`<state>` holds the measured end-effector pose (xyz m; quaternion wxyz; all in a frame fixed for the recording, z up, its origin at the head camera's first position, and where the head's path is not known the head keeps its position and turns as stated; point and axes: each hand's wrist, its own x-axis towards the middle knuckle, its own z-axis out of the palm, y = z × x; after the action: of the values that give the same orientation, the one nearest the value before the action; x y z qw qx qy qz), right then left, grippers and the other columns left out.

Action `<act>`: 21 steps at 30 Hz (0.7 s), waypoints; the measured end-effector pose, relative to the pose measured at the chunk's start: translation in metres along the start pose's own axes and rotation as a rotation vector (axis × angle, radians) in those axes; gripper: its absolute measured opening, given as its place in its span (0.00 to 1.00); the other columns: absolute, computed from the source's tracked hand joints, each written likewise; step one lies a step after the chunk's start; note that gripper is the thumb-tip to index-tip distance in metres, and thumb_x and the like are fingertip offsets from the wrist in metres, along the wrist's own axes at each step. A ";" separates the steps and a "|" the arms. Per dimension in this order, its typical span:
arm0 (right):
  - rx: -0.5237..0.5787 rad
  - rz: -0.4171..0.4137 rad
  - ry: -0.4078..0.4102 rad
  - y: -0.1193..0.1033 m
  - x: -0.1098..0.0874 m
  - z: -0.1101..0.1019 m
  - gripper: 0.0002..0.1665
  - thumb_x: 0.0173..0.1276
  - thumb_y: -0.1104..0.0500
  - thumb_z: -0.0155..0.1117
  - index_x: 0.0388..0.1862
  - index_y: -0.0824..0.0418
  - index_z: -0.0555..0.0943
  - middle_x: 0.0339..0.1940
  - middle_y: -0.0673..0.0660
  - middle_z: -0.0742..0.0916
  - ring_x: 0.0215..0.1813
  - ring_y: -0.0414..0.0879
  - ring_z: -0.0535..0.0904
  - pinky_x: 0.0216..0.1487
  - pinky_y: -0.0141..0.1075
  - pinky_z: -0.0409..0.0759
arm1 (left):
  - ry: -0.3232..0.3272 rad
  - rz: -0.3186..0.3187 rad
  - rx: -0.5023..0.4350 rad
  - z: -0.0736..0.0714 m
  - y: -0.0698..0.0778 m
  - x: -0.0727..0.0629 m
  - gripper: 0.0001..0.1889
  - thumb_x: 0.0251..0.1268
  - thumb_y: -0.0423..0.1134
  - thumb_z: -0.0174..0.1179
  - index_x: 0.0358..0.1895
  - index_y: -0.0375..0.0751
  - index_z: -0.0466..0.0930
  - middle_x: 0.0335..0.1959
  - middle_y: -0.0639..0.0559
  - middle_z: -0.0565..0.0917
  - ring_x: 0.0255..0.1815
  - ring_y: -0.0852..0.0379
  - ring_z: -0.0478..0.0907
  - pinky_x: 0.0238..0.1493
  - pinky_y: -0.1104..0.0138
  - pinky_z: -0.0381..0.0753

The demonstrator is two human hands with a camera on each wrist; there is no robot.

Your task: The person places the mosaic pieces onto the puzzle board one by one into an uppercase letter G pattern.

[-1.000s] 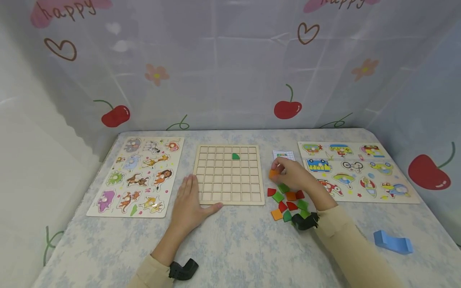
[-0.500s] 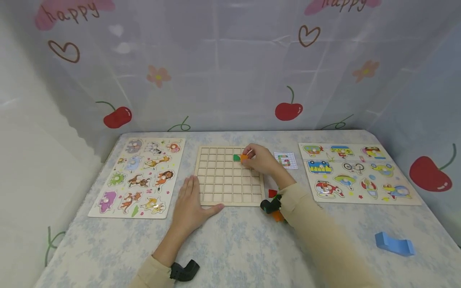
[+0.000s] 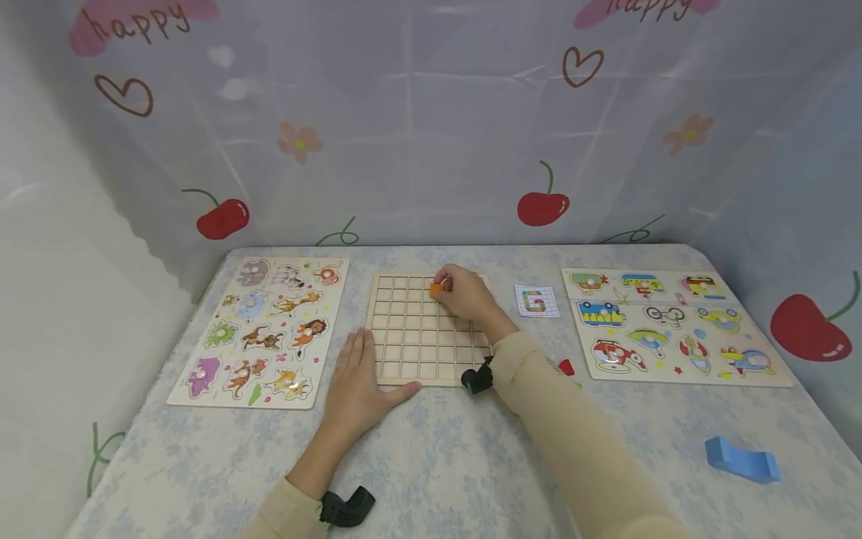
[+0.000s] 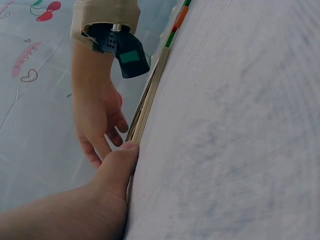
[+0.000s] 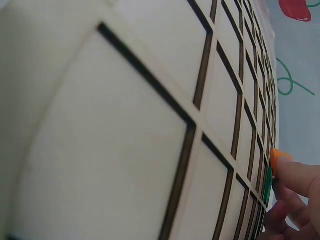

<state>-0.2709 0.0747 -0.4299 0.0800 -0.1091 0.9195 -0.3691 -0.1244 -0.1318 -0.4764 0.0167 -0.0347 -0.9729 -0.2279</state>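
Note:
A wooden grid board [image 3: 404, 337] lies flat in the middle of the table. My right hand [image 3: 468, 293] pinches an orange tile [image 3: 436, 290] between thumb and fingertips, over the upper part of the grid. In the right wrist view the orange tile [image 5: 280, 156] is tilted, just by a green tile [image 5: 268, 185] set in the board; the head view hides that green tile behind the hand. At the board's lower left corner rests my left hand [image 3: 355, 385], fingers straight along the left edge. Its thumb lies along the front edge and touches it in the left wrist view.
Right of the board is a small pattern card [image 3: 536, 302]. A red tile [image 3: 566, 367] shows past my right sleeve, which hides most of the loose pieces. An animal puzzle [image 3: 263, 337] lies left, a vehicle puzzle [image 3: 673, 329] right. A blue block [image 3: 742, 460] stands at front right.
My right hand has carried the orange tile leftwards from the loose pieces onto the board, passing right of the green tile and then over it. The left hand keeps its place.

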 end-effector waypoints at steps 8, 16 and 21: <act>-0.062 0.010 -0.014 -0.005 0.002 0.005 0.12 0.73 0.56 0.62 0.53 0.53 0.79 0.46 0.54 0.81 0.46 0.48 0.77 0.48 0.42 0.78 | 0.000 0.003 -0.004 0.000 0.000 0.000 0.70 0.47 0.79 0.60 0.79 0.30 0.40 0.82 0.37 0.45 0.83 0.42 0.39 0.82 0.50 0.44; -0.095 -0.003 -0.022 -0.004 0.002 0.007 0.12 0.73 0.55 0.62 0.53 0.52 0.83 0.50 0.54 0.81 0.50 0.49 0.77 0.50 0.44 0.79 | 0.000 0.000 -0.005 0.001 0.000 0.000 0.69 0.47 0.80 0.60 0.79 0.31 0.40 0.82 0.37 0.45 0.83 0.43 0.38 0.82 0.50 0.44; -0.126 0.004 -0.037 -0.005 -0.001 0.006 0.15 0.73 0.55 0.62 0.56 0.52 0.85 0.53 0.54 0.82 0.52 0.47 0.78 0.53 0.43 0.80 | -0.013 -0.010 -0.005 -0.001 0.000 0.000 0.70 0.47 0.79 0.60 0.79 0.31 0.39 0.82 0.37 0.44 0.84 0.43 0.37 0.82 0.50 0.44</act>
<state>-0.2678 0.0671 -0.4308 0.0907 -0.1190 0.9394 -0.3085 -0.1243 -0.1319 -0.4753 0.0089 -0.0313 -0.9726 -0.2302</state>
